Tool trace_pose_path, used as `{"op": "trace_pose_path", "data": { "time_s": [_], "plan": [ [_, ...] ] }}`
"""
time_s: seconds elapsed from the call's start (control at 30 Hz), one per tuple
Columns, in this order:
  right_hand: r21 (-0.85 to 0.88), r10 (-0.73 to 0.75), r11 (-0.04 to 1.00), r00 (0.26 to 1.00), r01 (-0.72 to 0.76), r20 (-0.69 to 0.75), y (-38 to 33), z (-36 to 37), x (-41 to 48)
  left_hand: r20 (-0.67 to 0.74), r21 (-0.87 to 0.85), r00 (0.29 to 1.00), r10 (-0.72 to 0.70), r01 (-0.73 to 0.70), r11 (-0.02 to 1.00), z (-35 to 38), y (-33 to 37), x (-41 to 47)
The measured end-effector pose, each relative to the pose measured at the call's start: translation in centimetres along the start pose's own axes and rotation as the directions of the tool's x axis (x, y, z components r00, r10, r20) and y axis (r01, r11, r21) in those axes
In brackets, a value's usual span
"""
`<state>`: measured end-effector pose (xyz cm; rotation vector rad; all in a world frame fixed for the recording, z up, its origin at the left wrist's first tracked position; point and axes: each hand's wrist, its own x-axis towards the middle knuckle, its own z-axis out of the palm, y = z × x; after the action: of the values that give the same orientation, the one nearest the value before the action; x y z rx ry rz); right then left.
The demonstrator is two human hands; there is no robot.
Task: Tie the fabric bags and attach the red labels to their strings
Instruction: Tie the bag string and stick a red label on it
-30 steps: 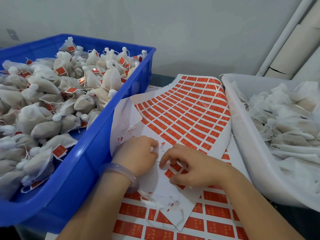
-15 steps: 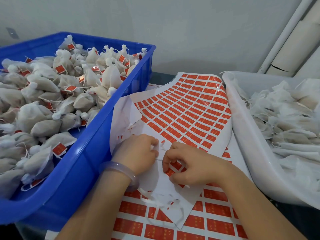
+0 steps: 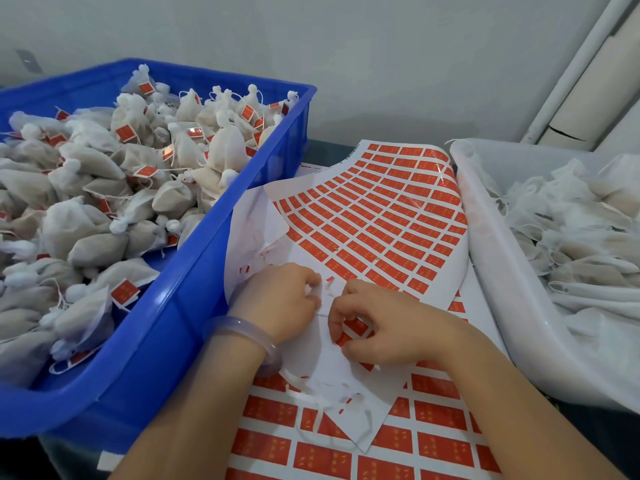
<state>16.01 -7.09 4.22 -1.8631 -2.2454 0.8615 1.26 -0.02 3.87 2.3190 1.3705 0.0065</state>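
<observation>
My left hand rests fisted on the label sheet, pinching a thin white string that runs across to my right hand. The right hand's fingers curl around a red label at the string's end. A fabric bag under my left hand is mostly hidden; only white bits show at its knuckles. The sheet carries rows of red labels, and its near left part is bare white backing. A second label sheet lies beneath, nearer to me.
A blue crate on the left holds several tied bags with red labels. A translucent white bin on the right holds several flat white bags. Torn white paper strips lie below my wrists. A grey wall stands behind.
The right fingers have curled tighter around the red label by the string. The left hand has stayed almost still. The view has shifted slightly.
</observation>
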Motion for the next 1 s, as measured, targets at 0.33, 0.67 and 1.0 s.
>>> {"op": "trace_pose_path", "data": {
  "time_s": [0.33,0.67,1.0],
  "plan": [
    [0.107,-0.023,0.994,0.996,0.032,-0.085,1.2,0.5,-0.6,-0.012,-0.029,1.000,-0.003,0.002,1.000,0.2,-0.3,0.2],
    [0.205,-0.047,0.975,0.985,0.081,-0.165,1.4,0.0,-1.2,-0.016,-0.028,1.000,0.015,-0.015,0.999,0.3,-0.5,0.2],
    [0.331,-0.012,0.940,0.977,0.084,-0.214,1.5,-0.6,-3.6,-0.012,-0.011,0.999,0.051,-0.051,0.999,0.4,-0.9,0.3]
  ]
}}
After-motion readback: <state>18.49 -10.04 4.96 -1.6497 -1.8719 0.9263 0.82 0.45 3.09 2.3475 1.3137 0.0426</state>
